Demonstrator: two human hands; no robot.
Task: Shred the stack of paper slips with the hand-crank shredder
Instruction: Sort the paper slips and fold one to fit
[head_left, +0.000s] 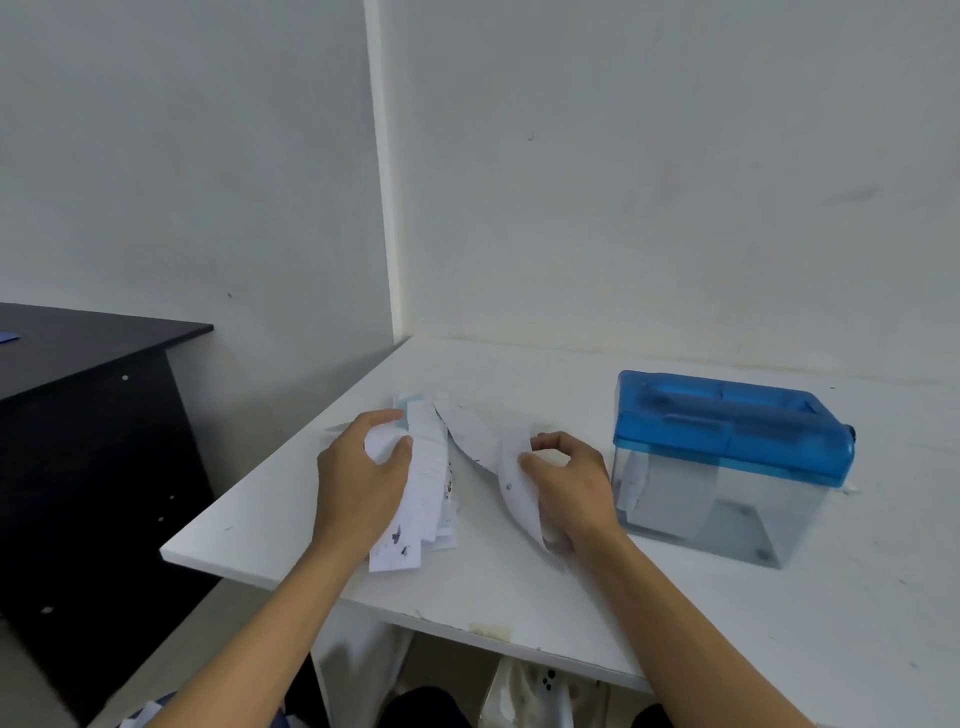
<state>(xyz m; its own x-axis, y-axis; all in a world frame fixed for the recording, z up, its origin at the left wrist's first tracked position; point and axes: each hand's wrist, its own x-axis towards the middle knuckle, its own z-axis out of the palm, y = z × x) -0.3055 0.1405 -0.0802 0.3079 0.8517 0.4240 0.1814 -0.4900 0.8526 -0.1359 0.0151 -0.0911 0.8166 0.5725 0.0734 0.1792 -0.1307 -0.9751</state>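
Left hand (358, 478), centre-left of frame, curls round the loose stack of white printed paper slips (428, 488) on the white counter (519, 587), probably pinning it, while right hand (566, 488) pinches one long curled white slip (511, 486) for separation; blue-lidded clear-plastic hand-crank shredder (727, 457) sits untouched, right of centre.

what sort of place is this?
Likely a plain office or workroom: white laminate table, blue-lidded clear plastic hand-crank shredder with printed white paper slips beside it, dark wooden desk alongside.
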